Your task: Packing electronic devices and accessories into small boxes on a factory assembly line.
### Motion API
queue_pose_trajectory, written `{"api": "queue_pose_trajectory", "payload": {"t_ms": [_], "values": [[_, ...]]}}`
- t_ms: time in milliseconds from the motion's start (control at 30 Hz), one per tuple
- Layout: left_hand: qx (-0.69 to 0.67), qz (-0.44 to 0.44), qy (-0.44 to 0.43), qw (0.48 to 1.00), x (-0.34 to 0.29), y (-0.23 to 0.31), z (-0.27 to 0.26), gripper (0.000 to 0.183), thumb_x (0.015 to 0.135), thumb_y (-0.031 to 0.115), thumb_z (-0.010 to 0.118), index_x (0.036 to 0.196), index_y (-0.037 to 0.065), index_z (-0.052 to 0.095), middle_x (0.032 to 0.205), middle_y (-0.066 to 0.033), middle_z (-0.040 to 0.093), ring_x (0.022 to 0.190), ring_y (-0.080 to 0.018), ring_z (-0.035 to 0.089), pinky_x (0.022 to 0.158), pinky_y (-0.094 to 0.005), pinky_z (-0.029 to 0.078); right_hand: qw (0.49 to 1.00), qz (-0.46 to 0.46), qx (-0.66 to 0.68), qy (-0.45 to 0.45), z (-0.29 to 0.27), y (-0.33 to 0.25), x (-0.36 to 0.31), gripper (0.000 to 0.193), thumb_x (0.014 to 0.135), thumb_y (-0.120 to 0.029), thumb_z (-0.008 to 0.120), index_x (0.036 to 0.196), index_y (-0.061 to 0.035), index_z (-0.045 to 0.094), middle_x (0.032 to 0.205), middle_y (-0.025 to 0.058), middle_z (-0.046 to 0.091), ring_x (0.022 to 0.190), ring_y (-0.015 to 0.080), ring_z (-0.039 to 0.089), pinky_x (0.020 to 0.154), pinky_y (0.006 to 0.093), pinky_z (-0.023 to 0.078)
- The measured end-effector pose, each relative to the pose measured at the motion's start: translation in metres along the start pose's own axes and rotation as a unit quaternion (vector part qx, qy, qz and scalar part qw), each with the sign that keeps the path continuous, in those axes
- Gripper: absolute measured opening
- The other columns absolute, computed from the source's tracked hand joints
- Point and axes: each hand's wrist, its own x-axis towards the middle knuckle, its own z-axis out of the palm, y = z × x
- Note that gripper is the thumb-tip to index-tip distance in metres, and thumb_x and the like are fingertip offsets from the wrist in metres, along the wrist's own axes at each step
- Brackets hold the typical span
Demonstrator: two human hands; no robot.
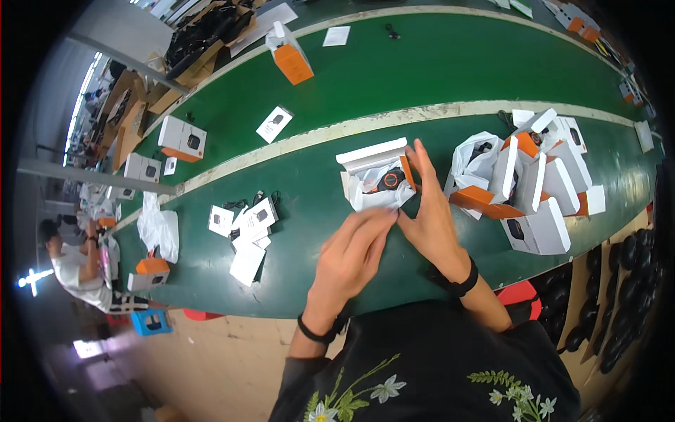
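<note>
An open white box [371,156] with orange inside stands on the green bench in front of me. Inside it, a black smartwatch with an orange-ringed face [389,181] lies on a white plastic bag [363,195]. My right hand [434,224] holds the box at its right side, index finger stretched up along the wall and thumb at the near corner. At the near edge, my left hand [351,254] has its fingers bent together and slightly blurred; its fingertips touch the bag or the box rim, and what they pinch is hidden.
Right of my hands, several open white-and-orange boxes [538,228] crowd together beside a white bag [470,158]. To the left lie white booklets [256,219] and black cables [273,197]. Closed boxes [183,138] stand farther left. A person [83,264] sits at the bench's left end.
</note>
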Motion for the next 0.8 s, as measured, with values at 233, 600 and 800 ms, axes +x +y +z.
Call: {"api": "queue_pose_trajectory", "payload": {"t_ms": [233,600,800], "values": [[0.243,0.125,-0.076,0.959,0.049,-0.035,0.007,0.045,0.085,-0.001,0.072,0.13,0.006,0.074,0.101,-0.0079,0.075,0.111,-0.029,0.071,0.106,-0.0466,0.049,1.0,0.021,0.013,0.009,0.011,0.007,-0.007,0.103,0.085,0.006,0.088,0.172,-0.0092,0.034,0.164,0.0184,0.056,0.151,0.0362,0.056,0.117,0.0446,0.053],[0.143,0.141,-0.015,0.98,0.046,-0.047,-0.004,0.049,0.088,-0.012,0.069,0.133,0.007,0.074,0.1,-0.0089,0.081,0.102,-0.0289,0.079,0.123,-0.0565,0.046,0.981,-0.092,-0.172,0.014,0.002,0.01,-0.013,0.061,0.093,0.002,0.078,0.151,-0.0135,0.067,0.162,0.0237,0.054,0.131,0.0421,0.066,0.102,0.0477,0.061],[-0.35,-0.228,0.038,0.908,0.028,-0.09,0.004,0.095,0.091,-0.011,0.08,0.171,0.01,0.034,0.163,-0.023,0.057,0.145,-0.0334,0.061,0.119,-0.045,0.052,0.981,-0.075,-0.176,0.004,0.008,-0.002,-0.014,0.058,0.093,0.001,0.079,0.148,-0.0144,0.07,0.16,0.0236,0.057,0.129,0.0403,0.067,0.094,0.0455,0.064]]}}
